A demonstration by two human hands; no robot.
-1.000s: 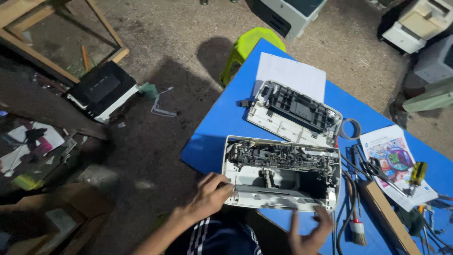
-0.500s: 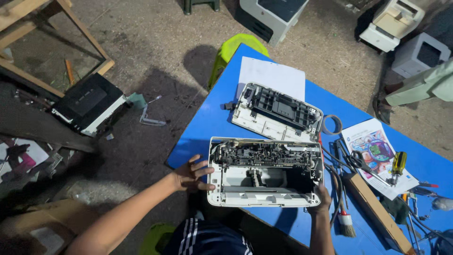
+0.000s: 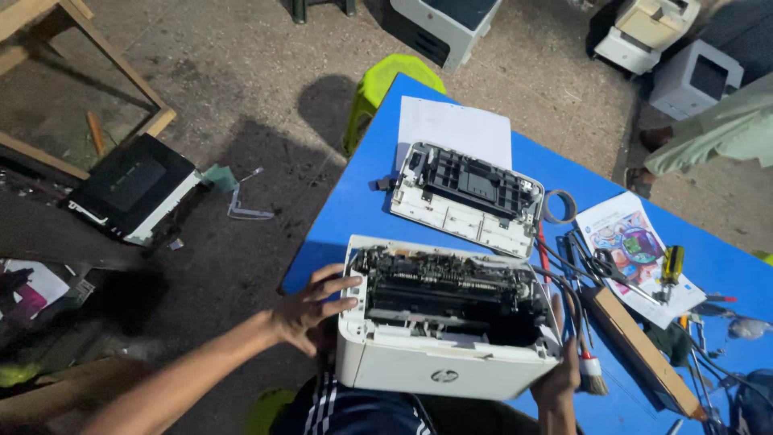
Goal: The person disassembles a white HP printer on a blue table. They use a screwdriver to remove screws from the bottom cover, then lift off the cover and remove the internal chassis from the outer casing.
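Two hands on one opened white printer [image 3: 447,342], which sits at the near edge of the blue table [image 3: 354,201], top cover gone, black rollers and innards exposed. Left hand [image 3: 310,310] has its fingers spread flat against the printer's left side wall, thumb low, pressing rather than curled round anything. Right hand [image 3: 557,377] is at the right front corner, mostly hidden under the casing; fingers seem hooked on the edge, but can't tell exactly. Body looks tipped slightly toward the wearer.

Progress, judged from layout: outer shell already stripped, removed cover panel [image 3: 467,197] lies inside-up just behind the printer, touching a white paper sheet [image 3: 455,129]. Internal mechanism untouched so far, no tool in either hand.

Right of printer: cables, brush [image 3: 592,372], long cardboard box [image 3: 636,350], yellow-handled screwdriver [image 3: 671,266] on a colourful printed sheet [image 3: 624,238], tape ring [image 3: 559,206].

Further out: green stool [image 3: 386,89] by the table's far corner, black-and-white printer part [image 3: 133,189] on the concrete floor, more printers [image 3: 451,24] along the top, another person's sleeve [image 3: 708,133] far right.
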